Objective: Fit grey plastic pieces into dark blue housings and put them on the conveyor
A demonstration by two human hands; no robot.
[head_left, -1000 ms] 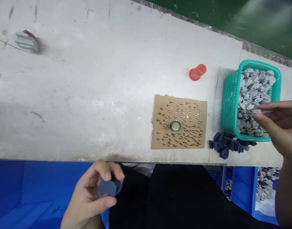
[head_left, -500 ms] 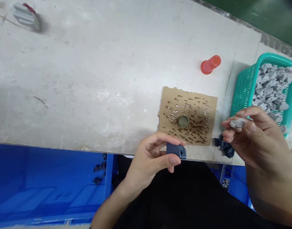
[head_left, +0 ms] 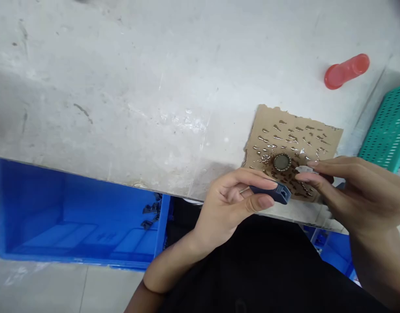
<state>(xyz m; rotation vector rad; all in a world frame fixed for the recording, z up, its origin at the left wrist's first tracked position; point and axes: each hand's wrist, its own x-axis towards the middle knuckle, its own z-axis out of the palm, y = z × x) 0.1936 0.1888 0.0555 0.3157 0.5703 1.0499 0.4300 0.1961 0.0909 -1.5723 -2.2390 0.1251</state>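
At the near edge of the scuffed white worktable (head_left: 147,87): left hand (head_left: 234,204), thumb and fingers pinched on a small dark blue plastic housing (head_left: 270,192), open end toward the right. Right hand (head_left: 356,191), fingertips pinching a small pale grey plastic piece (head_left: 304,169) just beside that end; not yet seated, by the look of it. Behind: brown cardboard square (head_left: 294,143) dotted with glossy drops, metal bottle cap (head_left: 281,162) on it. Below the table: blue plastic crate (head_left: 75,217), a few dark parts inside.

Left hand (head_left: 239,195) pinches closed, right hand (head_left: 350,191) pinching fingertips beside it.
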